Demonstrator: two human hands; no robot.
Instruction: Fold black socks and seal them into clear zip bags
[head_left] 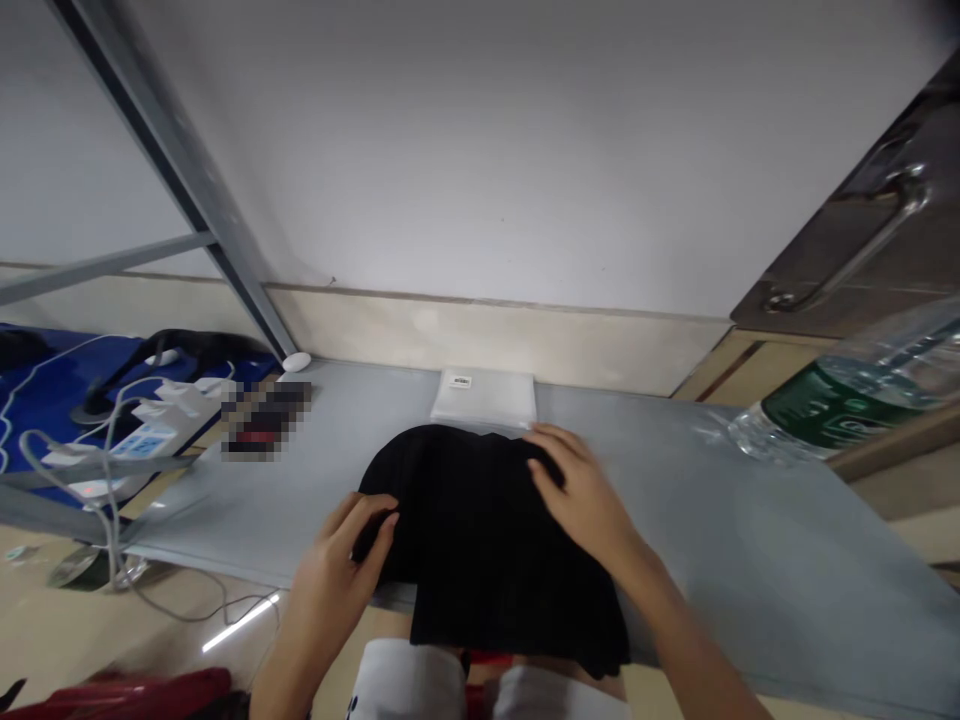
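A black cloth garment point(495, 540) lies spread over the grey tabletop, its lower part hanging past the near edge above the lap. At its left edge, my left hand point(349, 550) has curled fingers, thumb and fingertips close together on the fabric. My right hand point(585, 495) rests at the upper right edge of the garment, fingers extended and thumb apart, slightly blurred. Just beyond the cloth lies a flat, whitish plastic packet point(487, 398) with a small barcode label. Which kind of garment it is cannot be made out.
A green-labelled plastic bottle point(832, 405) lies at the right. Leftward are a white power strip point(150, 430) with plugs and cables, a pixelated dark object point(266, 420) and a white oval item point(297, 362). A metal frame post point(225, 260) rises by the wall point(487, 180).
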